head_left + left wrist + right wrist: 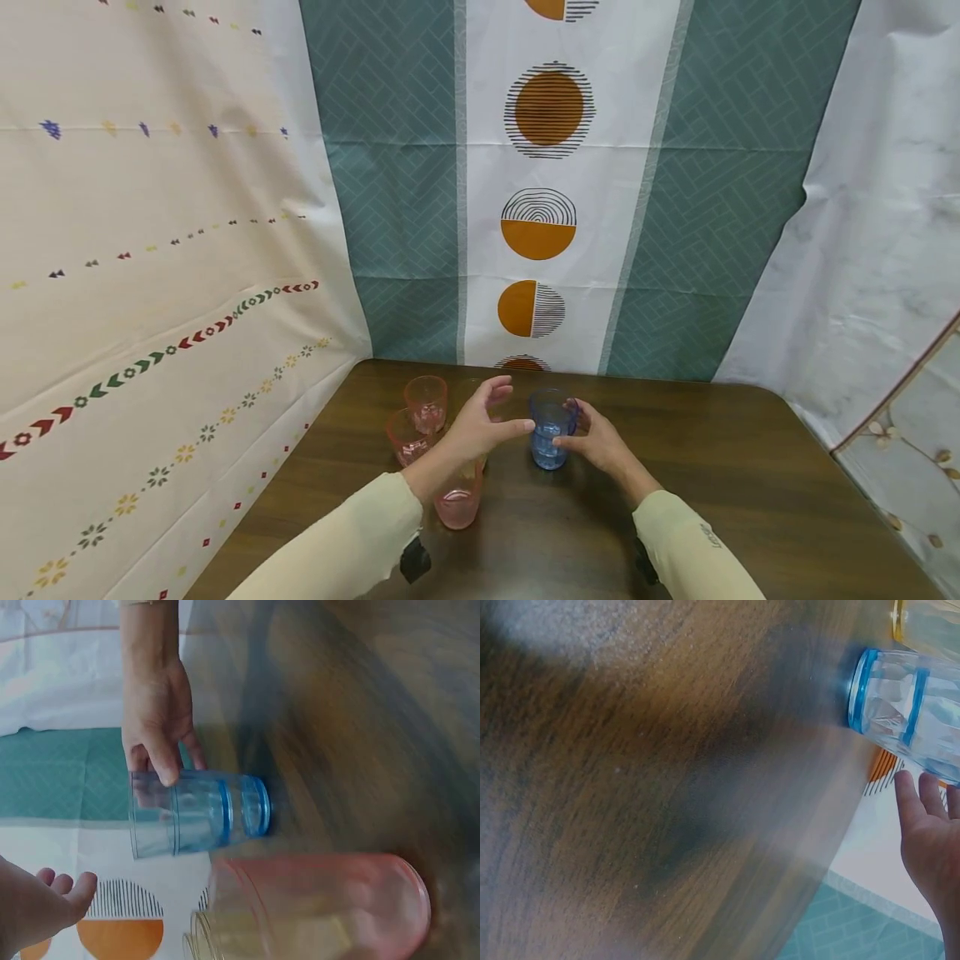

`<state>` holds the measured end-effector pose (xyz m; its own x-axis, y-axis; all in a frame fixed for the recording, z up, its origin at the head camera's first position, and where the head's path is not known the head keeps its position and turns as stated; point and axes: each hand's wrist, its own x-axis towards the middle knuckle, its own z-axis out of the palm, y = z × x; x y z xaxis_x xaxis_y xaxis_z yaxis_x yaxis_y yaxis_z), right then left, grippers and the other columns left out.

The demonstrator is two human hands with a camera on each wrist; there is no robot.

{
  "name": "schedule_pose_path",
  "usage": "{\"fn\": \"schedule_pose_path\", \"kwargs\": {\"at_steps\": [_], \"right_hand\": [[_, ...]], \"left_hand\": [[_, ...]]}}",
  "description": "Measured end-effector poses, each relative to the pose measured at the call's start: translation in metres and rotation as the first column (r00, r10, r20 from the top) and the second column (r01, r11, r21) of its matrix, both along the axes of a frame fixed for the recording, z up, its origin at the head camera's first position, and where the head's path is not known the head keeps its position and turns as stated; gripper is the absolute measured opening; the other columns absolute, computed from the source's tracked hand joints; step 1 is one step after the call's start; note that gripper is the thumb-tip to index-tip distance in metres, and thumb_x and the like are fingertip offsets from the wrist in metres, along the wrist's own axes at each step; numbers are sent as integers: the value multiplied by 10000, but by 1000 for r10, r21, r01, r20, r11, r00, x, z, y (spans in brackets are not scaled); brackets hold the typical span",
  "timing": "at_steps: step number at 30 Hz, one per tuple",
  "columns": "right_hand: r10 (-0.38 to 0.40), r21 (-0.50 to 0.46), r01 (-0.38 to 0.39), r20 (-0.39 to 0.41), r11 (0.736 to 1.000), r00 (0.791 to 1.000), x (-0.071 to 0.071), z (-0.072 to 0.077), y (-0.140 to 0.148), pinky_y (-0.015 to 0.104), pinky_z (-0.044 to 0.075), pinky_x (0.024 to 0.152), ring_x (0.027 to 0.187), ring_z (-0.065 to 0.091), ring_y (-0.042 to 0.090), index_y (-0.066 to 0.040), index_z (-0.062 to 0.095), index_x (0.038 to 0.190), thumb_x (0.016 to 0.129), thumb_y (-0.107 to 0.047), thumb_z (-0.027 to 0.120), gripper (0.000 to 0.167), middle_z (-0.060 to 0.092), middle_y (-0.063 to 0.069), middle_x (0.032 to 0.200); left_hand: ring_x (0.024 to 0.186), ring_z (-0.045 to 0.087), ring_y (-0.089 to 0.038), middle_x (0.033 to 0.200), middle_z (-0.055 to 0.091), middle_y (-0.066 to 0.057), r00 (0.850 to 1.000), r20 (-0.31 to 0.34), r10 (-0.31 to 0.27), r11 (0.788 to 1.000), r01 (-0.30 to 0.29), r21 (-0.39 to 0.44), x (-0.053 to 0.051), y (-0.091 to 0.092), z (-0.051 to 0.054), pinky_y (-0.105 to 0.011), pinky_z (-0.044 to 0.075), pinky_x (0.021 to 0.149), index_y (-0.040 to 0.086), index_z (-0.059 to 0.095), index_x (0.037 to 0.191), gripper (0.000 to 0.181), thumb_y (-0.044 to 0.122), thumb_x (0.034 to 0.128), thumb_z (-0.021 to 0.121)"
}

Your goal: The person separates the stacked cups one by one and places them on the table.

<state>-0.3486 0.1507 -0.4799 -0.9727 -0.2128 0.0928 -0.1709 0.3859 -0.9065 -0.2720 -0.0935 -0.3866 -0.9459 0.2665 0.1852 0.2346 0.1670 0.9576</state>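
Note:
Blue plastic tumblers [550, 450], one apparently nested in another, stand on the table in the head view. My right hand [596, 440] grips their right side near the top. In the left wrist view its thumb lies across the near face, and its fingers show through the clear wall. My left hand [478, 429] hovers left of the blue tumblers, fingers spread from the thumb, with nothing in it. Below my left forearm stands a pink tumbler [457, 507]. Yellow tumblers [202, 937] are partly hidden behind the pink one in the left wrist view.
Two more pink tumblers [426, 398] stand on the left, beyond my left forearm. The brown wooden table [720, 467] extends to the right of the tumblers. Patterned cloths [405, 208] hang behind and beside it.

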Motion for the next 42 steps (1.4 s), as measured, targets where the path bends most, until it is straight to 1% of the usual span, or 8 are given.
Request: {"fn": "schedule_pose_path", "kwargs": {"at_steps": [5,8,16,21,24,28,36,42], "right_hand": [[5,-2,-5,9,1000,1000,-1,-1,0,552,354,1082,1398,357,417,-30,340,1511,826,-212,821,856,407,176,1528],[11,-5,-11,6,1000,1000,-1,-2,0,555,363,1074,1394,357,429,-12,323,1514,829,-211,820,869,391,199,1531],[-8,18,8,-8,1000,1000,1,-4,2,556,382,1060,1378,375,437,26,293,1518,830,-219,821,901,355,225,1543],[1,20,-1,-7,1000,1000,2,-7,3,569,377,1060,1361,395,446,32,317,1506,830,-238,821,885,397,245,1509],[1,9,-1,6,1000,1000,3,-9,6,578,376,1058,1346,420,445,16,346,1498,822,-254,828,874,445,257,1469],[18,10,-18,-5,1000,1000,3,-11,9,584,376,1055,1322,449,448,23,366,1485,817,-257,831,861,481,266,1433],[50,3,-50,-14,999,999,-1,-14,12,579,369,1063,1311,458,456,75,353,1469,815,-195,833,854,483,285,1422],[74,-14,-74,-33,997,997,-3,-16,11,590,368,1059,1302,466,457,74,383,1451,814,-179,833,821,493,284,1412]], "left_hand": [[1365,403,-361,1497,410,-147,998,49,49,999,-49,-18,-9,24,0,-553,401,1055,139,364,1494,798,283,845,806],[1359,395,-364,1492,400,-158,995,61,78,996,-76,-38,-16,36,-3,-555,399,1056,134,352,1498,804,290,849,801],[1346,415,-398,1491,392,-200,980,87,181,983,-176,-58,-32,61,-16,-523,398,1067,87,346,1494,824,270,839,811],[1317,445,-406,1475,404,-218,967,105,234,971,-227,-73,-38,66,-22,-531,405,1056,73,351,1484,834,252,820,824],[1306,454,-407,1468,410,-228,965,110,240,969,-231,-87,-42,66,-24,-530,408,1055,65,352,1484,846,251,813,832],[1282,479,-396,1459,423,-220,964,114,240,967,-227,-120,-47,67,-28,-525,420,1045,74,358,1484,851,260,807,839],[1290,480,-376,1462,431,-204,951,115,288,946,-264,-188,-52,67,-35,-506,421,1050,65,346,1492,869,253,803,842],[1293,474,-385,1473,421,-208,951,113,288,940,-258,-223,-56,66,-40,-520,400,1064,40,358,1483,880,251,786,853]]}}
